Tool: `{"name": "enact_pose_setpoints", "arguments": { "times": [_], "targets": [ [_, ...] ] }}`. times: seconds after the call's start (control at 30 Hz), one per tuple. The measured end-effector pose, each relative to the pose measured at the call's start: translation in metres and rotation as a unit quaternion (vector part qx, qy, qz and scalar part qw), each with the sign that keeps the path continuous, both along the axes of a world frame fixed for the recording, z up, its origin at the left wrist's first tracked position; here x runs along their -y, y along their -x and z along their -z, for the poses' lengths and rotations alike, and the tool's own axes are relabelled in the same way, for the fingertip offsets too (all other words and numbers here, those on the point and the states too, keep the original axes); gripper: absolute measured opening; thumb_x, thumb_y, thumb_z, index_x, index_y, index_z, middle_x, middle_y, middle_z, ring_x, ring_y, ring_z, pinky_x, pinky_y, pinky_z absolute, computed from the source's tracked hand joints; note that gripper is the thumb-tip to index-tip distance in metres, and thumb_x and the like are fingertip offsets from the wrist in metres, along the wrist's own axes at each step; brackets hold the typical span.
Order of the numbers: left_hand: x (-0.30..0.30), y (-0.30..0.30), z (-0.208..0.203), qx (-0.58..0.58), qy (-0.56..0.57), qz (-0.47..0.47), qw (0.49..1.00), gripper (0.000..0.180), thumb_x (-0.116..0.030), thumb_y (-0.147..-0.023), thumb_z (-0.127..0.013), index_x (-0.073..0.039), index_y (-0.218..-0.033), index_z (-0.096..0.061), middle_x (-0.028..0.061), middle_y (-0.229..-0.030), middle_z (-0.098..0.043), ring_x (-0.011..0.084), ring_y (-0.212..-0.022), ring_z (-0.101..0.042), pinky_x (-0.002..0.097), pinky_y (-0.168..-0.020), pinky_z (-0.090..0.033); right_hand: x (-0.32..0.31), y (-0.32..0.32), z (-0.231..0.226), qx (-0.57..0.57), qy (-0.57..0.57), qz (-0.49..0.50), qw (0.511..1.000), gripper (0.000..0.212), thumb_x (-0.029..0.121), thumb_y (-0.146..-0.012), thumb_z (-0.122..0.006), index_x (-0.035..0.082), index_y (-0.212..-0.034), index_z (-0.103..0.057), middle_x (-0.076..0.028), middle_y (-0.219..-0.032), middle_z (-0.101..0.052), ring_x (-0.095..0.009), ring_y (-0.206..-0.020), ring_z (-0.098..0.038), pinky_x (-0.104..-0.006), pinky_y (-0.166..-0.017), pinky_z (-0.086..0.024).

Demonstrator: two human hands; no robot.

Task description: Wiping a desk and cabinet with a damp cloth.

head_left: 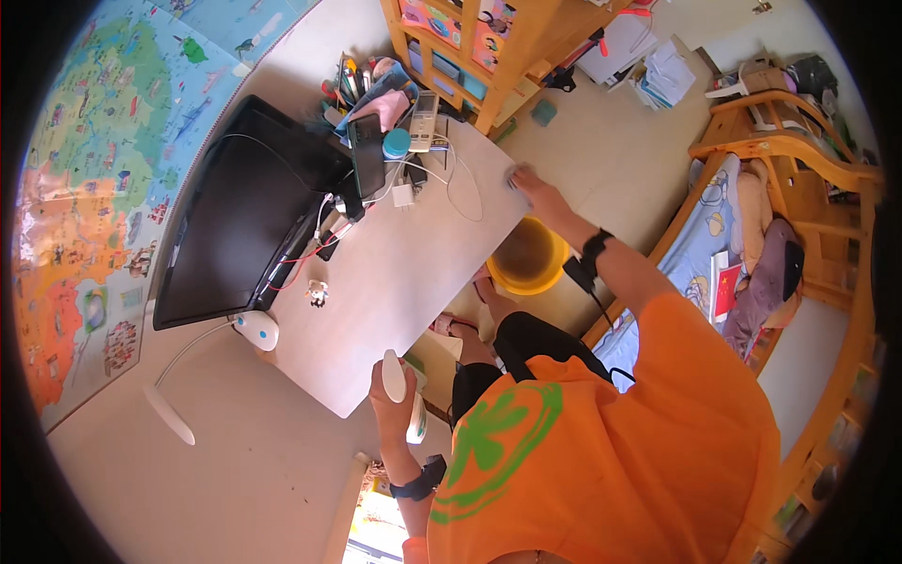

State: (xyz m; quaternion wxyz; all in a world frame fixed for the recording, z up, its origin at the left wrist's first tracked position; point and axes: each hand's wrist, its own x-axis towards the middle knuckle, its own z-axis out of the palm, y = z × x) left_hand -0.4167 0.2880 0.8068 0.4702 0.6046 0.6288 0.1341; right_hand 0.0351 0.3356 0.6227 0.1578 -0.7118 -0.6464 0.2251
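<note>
My left hand is closed round a white spray bottle, just off the desk's near corner. The bottle's white head shows above my fingers, and part of its body is hidden by my hand. Out at the right edge of the pale desk, my right hand reaches down with its fingers bunched. A small greyish patch shows at the fingertips, too blurred to name. On the desk's left part stands a small figurine.
A black monitor lines the desk's left side. Near it lie cables, a phone, a blue-lidded container and a white desk lamp. A yellow bucket stands on the floor by my feet. A wooden bed is at the right.
</note>
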Motion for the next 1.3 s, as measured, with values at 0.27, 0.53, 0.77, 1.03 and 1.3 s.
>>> {"name": "enact_pose_setpoints", "arguments": {
  "times": [0.27, 0.53, 0.77, 1.03, 1.3],
  "targets": [
    [-0.004, 0.010, -0.001, 0.022, -0.023, 0.044, 0.999, 0.024, -0.006, -0.083, -0.068, 0.002, -0.104, -0.060, 0.0151, -0.093, -0.064, 0.0309, -0.083, -0.065, 0.0383, -0.076, -0.053, 0.069, 0.093, 0.018, -0.010, -0.039, -0.046, 0.998, 0.037, 0.008, -0.093, -0.044, 0.000, -0.128, -0.053, -0.020, -0.136, -0.052, -0.034, -0.133, -0.044, -0.0402, -0.110, -0.038],
    [0.010, 0.045, -0.006, 0.005, -0.003, 0.040, 0.999, 0.024, -0.007, -0.084, -0.068, 0.002, -0.104, -0.060, 0.0158, -0.093, -0.064, 0.0316, -0.084, -0.066, 0.0383, -0.075, -0.053, -0.010, 0.055, 0.000, 0.040, -0.033, 0.170, 0.984, 0.038, 0.002, -0.088, -0.041, -0.004, -0.124, -0.054, -0.022, -0.137, -0.050, -0.037, -0.131, -0.044, -0.0404, -0.107, -0.041],
    [0.018, 0.063, 0.004, 0.018, -0.038, 0.032, 0.999, 0.025, -0.007, -0.082, -0.068, 0.001, -0.105, -0.060, 0.0166, -0.093, -0.063, 0.0328, -0.083, -0.065, 0.0393, -0.075, -0.052, 0.079, 0.180, -0.005, 0.042, -0.030, -0.016, 0.999, 0.041, 0.004, -0.088, -0.045, -0.006, -0.127, -0.050, -0.025, -0.135, -0.048, -0.040, -0.131, -0.043, -0.0431, -0.112, -0.035],
    [0.020, 0.086, 0.004, 0.028, -0.024, 0.012, 0.999, 0.027, -0.008, -0.082, -0.069, 0.001, -0.106, -0.059, 0.0164, -0.091, -0.063, 0.0318, -0.082, -0.066, 0.0396, -0.075, -0.053, 0.036, 0.095, 0.031, 0.258, -0.040, 0.036, 0.965, 0.043, 0.006, -0.092, -0.044, 0.001, -0.135, -0.045, -0.023, -0.134, -0.051, -0.037, -0.120, -0.053, -0.0387, -0.101, -0.046],
    [0.032, 0.109, 0.013, 0.013, -0.025, 0.011, 1.000, 0.028, -0.009, -0.082, -0.070, -0.001, -0.106, -0.058, 0.0185, -0.090, -0.066, 0.0331, -0.083, -0.068, 0.0397, -0.073, -0.054, 0.092, 0.322, 0.037, 0.057, -0.055, -0.235, 0.969, 0.038, 0.007, -0.088, -0.051, -0.004, -0.125, -0.049, -0.025, -0.133, -0.048, -0.040, -0.125, -0.046, -0.0445, -0.112, -0.034]
  ]
}}
